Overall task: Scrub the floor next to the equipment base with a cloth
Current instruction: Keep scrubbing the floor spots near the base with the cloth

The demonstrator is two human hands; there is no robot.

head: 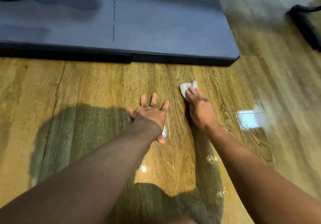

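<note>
Floor (pixel 86 84): glossy wood-grain boards with patches of glare and a wet-looking sheen near the arms.
Equipment base (pixel 156 24): grey slab with a black front edge across the top of the view. A strip of bare floor lies between it and the hands.
Left hand (pixel 150 114): flat on the boards with fingers spread wide, holding nothing — a brace.
Right hand (pixel 199 109): fingers laid nearly straight over the cloth, pressing it down. Whether the thumb hooks under is not visible.
Cloth (pixel 186 87): small pale wad on the floor, near the base's edge but apart from it.
Step in hand: scrubbing. Advised — keep weight on the brace, press firmly, overlap short strokes and work up to the black edge.
</note>
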